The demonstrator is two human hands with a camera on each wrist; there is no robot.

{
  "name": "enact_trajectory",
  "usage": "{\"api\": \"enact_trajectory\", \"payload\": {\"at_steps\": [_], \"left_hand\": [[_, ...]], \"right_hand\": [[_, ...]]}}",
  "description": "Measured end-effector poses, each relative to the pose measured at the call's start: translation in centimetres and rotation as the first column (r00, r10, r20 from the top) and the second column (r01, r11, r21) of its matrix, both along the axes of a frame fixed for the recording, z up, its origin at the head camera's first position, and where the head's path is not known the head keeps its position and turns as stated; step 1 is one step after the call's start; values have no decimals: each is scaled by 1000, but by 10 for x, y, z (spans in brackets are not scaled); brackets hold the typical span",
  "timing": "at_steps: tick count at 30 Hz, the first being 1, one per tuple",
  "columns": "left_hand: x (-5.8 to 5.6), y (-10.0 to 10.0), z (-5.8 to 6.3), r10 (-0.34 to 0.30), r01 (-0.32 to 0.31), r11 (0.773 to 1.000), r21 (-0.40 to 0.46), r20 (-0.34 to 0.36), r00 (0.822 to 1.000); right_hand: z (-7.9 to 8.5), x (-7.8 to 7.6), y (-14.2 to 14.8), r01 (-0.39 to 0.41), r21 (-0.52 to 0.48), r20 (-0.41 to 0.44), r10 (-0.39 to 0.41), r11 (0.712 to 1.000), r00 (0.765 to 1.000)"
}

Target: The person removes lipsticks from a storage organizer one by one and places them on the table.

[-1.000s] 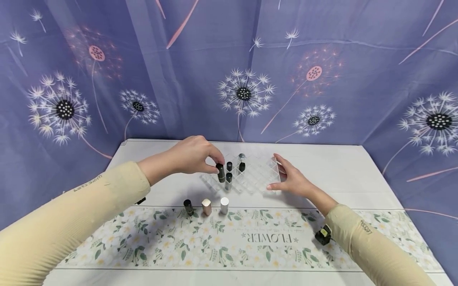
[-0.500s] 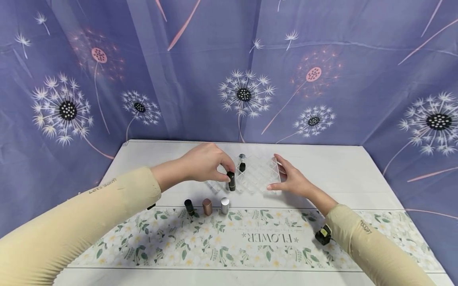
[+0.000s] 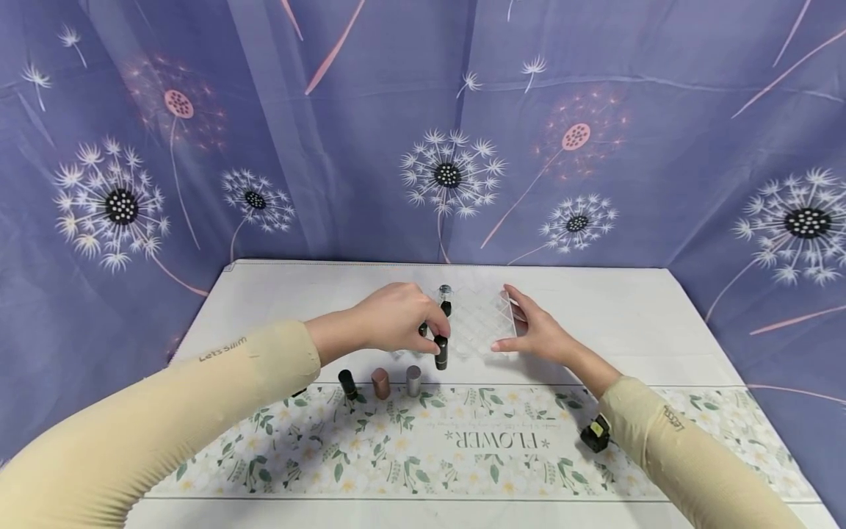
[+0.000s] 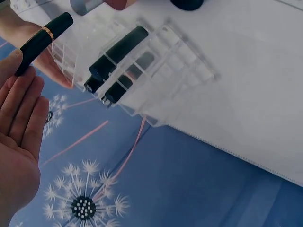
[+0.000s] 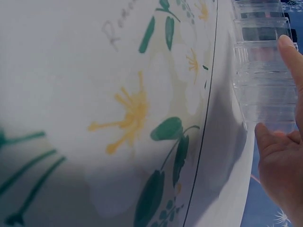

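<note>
My left hand pinches a black lipstick tube between thumb and fingers. A gold band rings that tube, plain in the left wrist view. It is in front of a clear lipstick organizer with diamond-shaped compartments. Several tubes stand in the organizer, among them a black one and a clear-and-black one. My left hand hides part of the organizer's left side in the head view. At its right end, my right hand grips the organizer, thumb at the front and fingers farther back.
Nearer the front stand a black lipstick, a rose-gold lipstick and a silver lipstick. They are lined up along the edge of the floral band on the white table cover. A blue-purple dandelion curtain hangs behind.
My left hand has carried the black lipstick rightward and toward the front, from the organizer's left side to before its middle. The right hand has kept its place at the organizer.
</note>
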State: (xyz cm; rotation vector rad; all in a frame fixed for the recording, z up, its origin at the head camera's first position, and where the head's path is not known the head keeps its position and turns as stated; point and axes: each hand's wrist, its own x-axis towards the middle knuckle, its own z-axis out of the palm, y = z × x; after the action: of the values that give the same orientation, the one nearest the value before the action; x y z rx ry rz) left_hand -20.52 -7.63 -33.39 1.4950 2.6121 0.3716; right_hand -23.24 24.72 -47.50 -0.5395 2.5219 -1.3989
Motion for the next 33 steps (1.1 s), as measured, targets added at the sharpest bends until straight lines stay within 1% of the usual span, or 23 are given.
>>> {"api": "enact_trajectory", "payload": {"at_steps": [5, 13, 18, 21, 24, 30, 33], "left_hand": [[2, 6, -12, 12, -11, 1000, -27, 30, 999], [6, 9, -28, 10, -10, 999, -35, 13, 1000], [7, 10, -32, 6, -6, 998, -56, 9, 1000], [9, 12, -34, 17, -16, 997, -71, 13, 1000], [11, 13, -36, 30, -28, 995, -91, 19, 999], [12, 17, -43, 32, -32, 993, -109, -2, 999], [13, 19, -46, 41, -40, 992, -120, 3, 999]], "right_hand": [[0, 0, 0, 1, 10, 3, -1, 1000, 1000], [-2, -1, -1, -1, 5, 5, 1, 1000, 1000], [0, 0, 1, 8, 27, -4, -8, 1000, 1000], [1, 1, 2, 11, 46, -11, -11, 999, 1000], [0, 1, 1, 4, 43, -12, -3, 999, 1000], [0, 0, 1, 7, 39, -15, -7, 999, 1000], [0, 0, 1, 8, 45, -13, -7, 999, 1000]]}}
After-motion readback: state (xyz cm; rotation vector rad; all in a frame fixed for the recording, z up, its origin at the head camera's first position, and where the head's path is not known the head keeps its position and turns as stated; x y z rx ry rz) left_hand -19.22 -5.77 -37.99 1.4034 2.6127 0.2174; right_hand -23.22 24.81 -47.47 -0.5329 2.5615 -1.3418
